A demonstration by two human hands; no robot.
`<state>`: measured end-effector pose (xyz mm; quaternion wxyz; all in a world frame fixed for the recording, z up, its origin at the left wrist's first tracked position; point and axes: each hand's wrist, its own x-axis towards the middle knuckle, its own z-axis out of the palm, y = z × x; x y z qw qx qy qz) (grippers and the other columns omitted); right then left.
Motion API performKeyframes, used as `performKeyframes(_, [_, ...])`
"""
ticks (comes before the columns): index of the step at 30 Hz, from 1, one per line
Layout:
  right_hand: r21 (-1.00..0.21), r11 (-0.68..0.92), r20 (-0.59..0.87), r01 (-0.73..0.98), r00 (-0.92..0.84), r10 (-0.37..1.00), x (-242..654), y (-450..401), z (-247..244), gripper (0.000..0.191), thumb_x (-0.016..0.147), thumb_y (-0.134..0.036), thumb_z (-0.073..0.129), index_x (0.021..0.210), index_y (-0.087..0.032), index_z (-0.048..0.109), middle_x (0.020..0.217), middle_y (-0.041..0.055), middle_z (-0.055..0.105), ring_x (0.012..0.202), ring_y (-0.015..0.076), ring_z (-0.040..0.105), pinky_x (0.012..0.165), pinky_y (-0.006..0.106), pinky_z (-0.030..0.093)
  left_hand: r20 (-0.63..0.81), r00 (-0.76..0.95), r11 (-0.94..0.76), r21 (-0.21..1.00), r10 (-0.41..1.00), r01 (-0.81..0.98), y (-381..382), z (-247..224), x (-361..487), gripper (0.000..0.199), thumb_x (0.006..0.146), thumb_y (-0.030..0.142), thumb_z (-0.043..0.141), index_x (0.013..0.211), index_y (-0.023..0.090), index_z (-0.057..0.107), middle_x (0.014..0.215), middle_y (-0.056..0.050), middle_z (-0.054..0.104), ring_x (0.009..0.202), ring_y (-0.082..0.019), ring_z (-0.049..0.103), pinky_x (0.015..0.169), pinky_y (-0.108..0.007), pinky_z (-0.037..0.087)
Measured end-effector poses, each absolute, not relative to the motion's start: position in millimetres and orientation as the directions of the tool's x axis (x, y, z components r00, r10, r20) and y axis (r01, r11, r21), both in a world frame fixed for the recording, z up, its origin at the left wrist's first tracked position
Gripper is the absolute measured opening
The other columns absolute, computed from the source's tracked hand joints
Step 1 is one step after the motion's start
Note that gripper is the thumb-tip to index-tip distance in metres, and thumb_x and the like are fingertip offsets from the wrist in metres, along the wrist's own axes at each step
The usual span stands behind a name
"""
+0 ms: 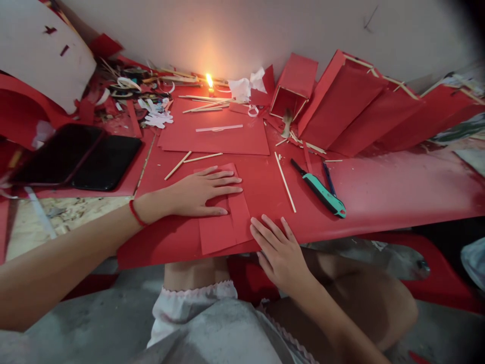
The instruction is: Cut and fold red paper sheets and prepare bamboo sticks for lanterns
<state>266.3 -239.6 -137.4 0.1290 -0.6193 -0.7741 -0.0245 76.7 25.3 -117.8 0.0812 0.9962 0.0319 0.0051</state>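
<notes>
The red paper [217, 235] is lying at the front edge of the table [162, 245], with the left hand [199, 193] lying flat across it, fingers slightly spread. Just at the paper's right edge, the right hand [280, 255] is holding its fingers loosely apart. Beyond the paper, a candle [211, 92] is burning; to its right, a teal tool [322, 194] is lying.

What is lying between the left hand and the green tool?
In the head view, part of the red paper lies there, then one thin pale stick.
</notes>
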Motion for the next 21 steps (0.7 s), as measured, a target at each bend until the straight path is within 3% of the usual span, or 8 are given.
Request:
performKeyframes(5, [-0.122, 0.233, 0.221, 0.965, -0.202, 0.954, 265, -240, -137, 0.053, 0.097, -0.017, 0.046, 0.15, -0.014, 0.048, 0.16, 0.0037, 0.047, 0.15, 0.0232, 0.036, 0.129, 0.047, 0.007, 0.024, 0.994, -0.983, 0.154, 0.104, 0.099, 32, -118, 76, 0.07, 0.099, 0.066, 0.04, 0.158, 0.03, 0.036, 0.166, -0.001, 0.036, 0.157, -0.022, 0.023, 0.129, -0.042, 0.009])
performKeyframes(13, [-0.104, 0.232, 0.216, 0.967, -0.206, 0.954, 264, -240, -137, 0.055, 0.094, -0.015, 0.046, 0.149, -0.012, 0.049, 0.16, 0.0037, 0.046, 0.15, 0.025, 0.036, 0.13, 0.049, 0.007, 0.081, 0.987, -0.982, 0.142, 0.137, 0.125, 45, -116, 80, 0.067, 0.1, 0.063, 0.04, 0.158, 0.029, 0.037, 0.162, -0.003, 0.044, 0.153, -0.025, 0.034, 0.129, -0.045, 0.01])
performKeyframes(18, [-0.095, 0.245, 0.223, 0.965, -0.219, 0.95, 264, -237, -132, 0.053, 0.094, -0.016, 0.049, 0.146, -0.012, 0.053, 0.157, 0.0063, 0.05, 0.147, 0.0257, 0.04, 0.129, 0.052, 0.011, 0.07, 0.981, -0.979, 0.111, 0.18, 0.172, 53, -117, 78, 0.066, 0.101, 0.063, 0.036, 0.159, 0.032, 0.032, 0.163, -0.001, 0.042, 0.154, -0.032, 0.029, 0.127, -0.059, 0.001])
performKeyframes(21, [-0.084, 0.263, 0.216, 0.961, -0.24, 0.946, 264, -235, -127, 0.051, 0.095, -0.017, 0.048, 0.145, -0.009, 0.053, 0.156, 0.0081, 0.052, 0.145, 0.0245, 0.042, 0.13, 0.052, 0.013, 0.043, 0.976, -0.973, 0.098, 0.213, 0.208, 47, -107, 80, 0.066, 0.103, 0.062, 0.03, 0.158, 0.026, 0.035, 0.162, -0.002, 0.044, 0.153, -0.034, 0.03, 0.126, -0.063, 0.0])
